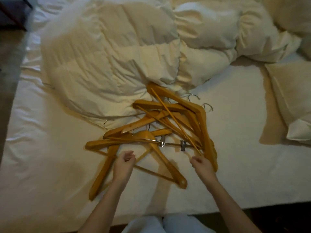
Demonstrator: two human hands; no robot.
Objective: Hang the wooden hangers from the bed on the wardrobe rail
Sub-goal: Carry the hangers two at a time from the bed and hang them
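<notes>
Hangers [161, 125] heaped on bed [235, 132], unlabelled

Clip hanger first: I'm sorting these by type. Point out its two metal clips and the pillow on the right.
Left clip [162, 141], head view: on its metal body.
Right clip [183, 145], head view: on its metal body.
Pillow [291, 98], head view: mid fabric.

Two bare forearms are showing at lower centre, with no sleeves on them; pale light-blue trousers [161, 224] are covering the legs at the bottom edge.
</notes>
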